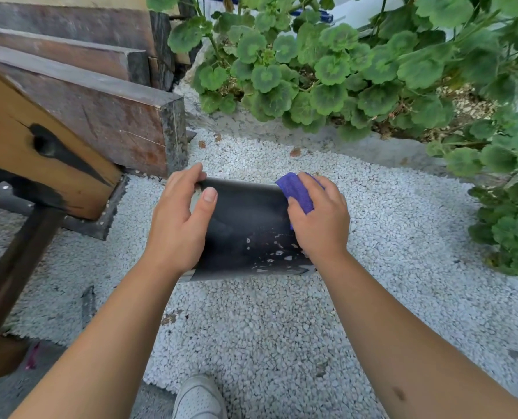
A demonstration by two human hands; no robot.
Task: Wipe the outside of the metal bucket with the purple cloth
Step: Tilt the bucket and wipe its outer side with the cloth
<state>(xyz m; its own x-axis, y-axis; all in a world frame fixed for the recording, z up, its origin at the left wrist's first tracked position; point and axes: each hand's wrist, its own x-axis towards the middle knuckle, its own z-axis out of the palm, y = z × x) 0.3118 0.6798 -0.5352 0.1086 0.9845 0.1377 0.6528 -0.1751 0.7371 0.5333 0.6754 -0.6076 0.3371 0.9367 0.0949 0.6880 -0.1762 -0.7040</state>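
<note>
Metal bucket (245,225) over white gravel (372,237), between wooden bench (79,116) and geraniums (342,74).

Both arms extended, left hand (180,219) and right hand (319,217) curled.

Landmark: the metal bucket (245,228), held above white gravel (281,322). Left of the bucket, wooden beams (100,116) and a dark post (18,267) stand near and block that side. Beyond and right of the bucket, leafy plants (342,71) crowd the far edge. Open gravel lies below the bucket, with a white shoe (198,399) well below it.
</note>
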